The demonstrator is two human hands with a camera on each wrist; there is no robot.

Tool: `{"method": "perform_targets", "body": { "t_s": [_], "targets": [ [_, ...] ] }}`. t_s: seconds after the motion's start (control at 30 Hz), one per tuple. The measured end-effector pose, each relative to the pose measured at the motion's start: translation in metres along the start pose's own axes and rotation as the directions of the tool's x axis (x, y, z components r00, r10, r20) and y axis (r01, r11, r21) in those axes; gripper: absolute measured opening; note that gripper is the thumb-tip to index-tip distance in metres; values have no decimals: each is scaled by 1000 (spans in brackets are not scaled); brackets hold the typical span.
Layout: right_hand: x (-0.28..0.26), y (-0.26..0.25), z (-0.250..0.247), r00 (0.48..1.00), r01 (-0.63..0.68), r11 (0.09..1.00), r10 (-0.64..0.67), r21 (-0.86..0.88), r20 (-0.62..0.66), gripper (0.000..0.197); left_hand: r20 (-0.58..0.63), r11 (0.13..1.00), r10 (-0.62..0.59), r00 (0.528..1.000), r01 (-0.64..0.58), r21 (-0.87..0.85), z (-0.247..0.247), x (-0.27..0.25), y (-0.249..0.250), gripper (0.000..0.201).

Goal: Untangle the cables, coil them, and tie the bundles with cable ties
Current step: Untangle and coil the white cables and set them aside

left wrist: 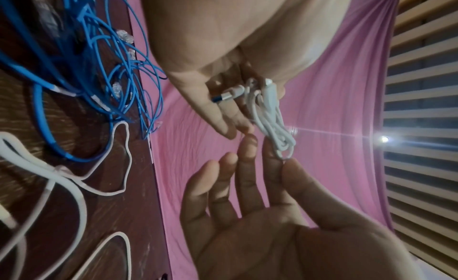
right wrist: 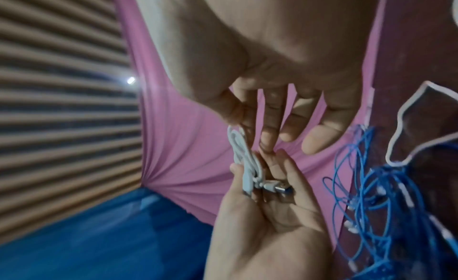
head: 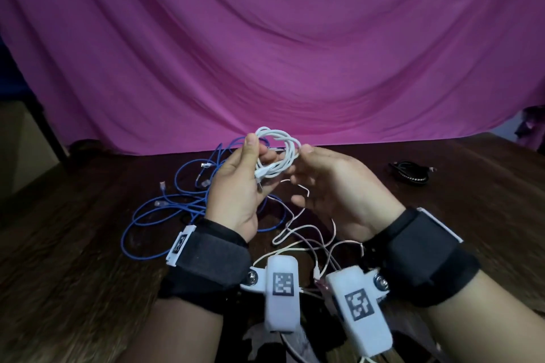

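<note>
A small white cable coil (head: 277, 150) is held up above the table between both hands. My left hand (head: 256, 153) grips it, thumb on top and fingers curled beneath, and the coil's USB plug (left wrist: 228, 94) lies across the left fingers. My right hand (head: 298, 160) pinches the coil's far loop between thumb and index finger, its other fingers spread and straight. The left wrist view shows the coil (left wrist: 270, 115) with the right-hand pinch (left wrist: 280, 159) at its end. In the right wrist view the coil (right wrist: 245, 162) sits in the left palm.
A tangle of blue network cables (head: 188, 194) lies on the dark wooden table (head: 88, 244) to the left. A loose thin white cable (head: 306, 233) snakes under my wrists. A black tied bundle (head: 410, 172) rests far right. Pink cloth (head: 265, 38) hangs behind.
</note>
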State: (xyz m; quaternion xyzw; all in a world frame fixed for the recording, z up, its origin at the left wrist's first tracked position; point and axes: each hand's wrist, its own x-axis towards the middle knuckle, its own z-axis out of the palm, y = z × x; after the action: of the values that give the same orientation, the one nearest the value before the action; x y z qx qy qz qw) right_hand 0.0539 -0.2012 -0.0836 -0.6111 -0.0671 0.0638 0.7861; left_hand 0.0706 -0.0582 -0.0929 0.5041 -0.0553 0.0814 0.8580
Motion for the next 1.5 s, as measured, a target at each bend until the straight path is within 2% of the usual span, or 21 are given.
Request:
{"method": "perform_targets", "body": {
  "t_s": [0.1,0.13,0.2,0.27,0.3,0.37,0.43,0.47,0.5,0.57,0.6,0.63,0.7,0.83,0.93,1.07,1.17,1.23,1.3,1.43,1.5],
  "targets": [
    [1,7,7,986,150,973,-160,-178,-45,30,-38,999,-36,999,37,3,0,0,1,28],
    [1,8,6,970,210,931,-236,-298,-54,29,-45,999,-46,998,46,-1,0,0,0,27],
    [1,8,0,930,298,763,-367,-573,-5,30,-58,999,-51,997,50,-7,1,0,0,28],
    [2,9,-7,915,320,576,-393,-752,87,30,-67,999,-30,997,31,22,1,-1,-2,29],
    [2,9,-9,924,300,520,-368,-800,108,30,-73,999,-12,997,15,44,2,-1,-2,29],
    [2,6,-13,942,230,494,-328,-838,66,29,-83,995,38,996,-30,94,2,-2,0,30],
    [2,2,-12,908,213,558,-416,-802,-48,27,-55,978,111,992,-99,186,3,-2,1,30],
    [3,0,-11,880,240,646,-459,-725,-119,27,-20,963,140,990,-132,235,4,-3,1,30],
    [3,-3,-9,876,278,764,-450,-582,-171,27,26,948,157,987,-158,274,5,-4,1,30],
    [2,-6,-4,948,269,947,-292,-174,-127,29,121,915,184,975,-215,341,7,-7,-2,31],
    [0,-6,-2,976,207,978,-207,1,-62,29,156,895,196,968,-242,375,8,-8,-3,33],
    [-2,-6,-1,991,133,987,-132,94,-15,28,179,876,201,963,-259,406,8,-8,-4,34],
    [-4,-9,-1,999,15,988,-21,154,38,19,199,862,186,962,-257,437,8,-8,-3,35],
    [-6,-16,0,982,-148,958,115,244,147,17,141,952,56,988,-96,290,2,-6,0,26],
    [-7,-16,4,963,-181,941,111,285,245,19,161,982,-105,981,77,175,-1,-5,5,23],
    [-9,-18,7,931,-162,967,83,198,354,36,274,967,-255,927,237,98,-3,-5,17,26],
    [-11,-14,6,952,-101,984,52,149,301,42,228,974,-213,950,187,131,1,-7,16,23],
    [-9,-11,6,988,-10,996,-3,83,157,29,168,977,-132,977,100,187,4,-9,13,22],
    [-7,-9,4,998,48,994,-52,95,40,11,134,969,-54,990,20,247,5,-9,11,19],
    [-6,-7,6,999,21,992,-27,126,39,24,120,941,26,992,-65,332,4,-8,5,23],
    [-6,-4,10,999,-6,994,2,109,36,29,120,932,22,992,-64,356,5,-9,2,28]
  ]
}}
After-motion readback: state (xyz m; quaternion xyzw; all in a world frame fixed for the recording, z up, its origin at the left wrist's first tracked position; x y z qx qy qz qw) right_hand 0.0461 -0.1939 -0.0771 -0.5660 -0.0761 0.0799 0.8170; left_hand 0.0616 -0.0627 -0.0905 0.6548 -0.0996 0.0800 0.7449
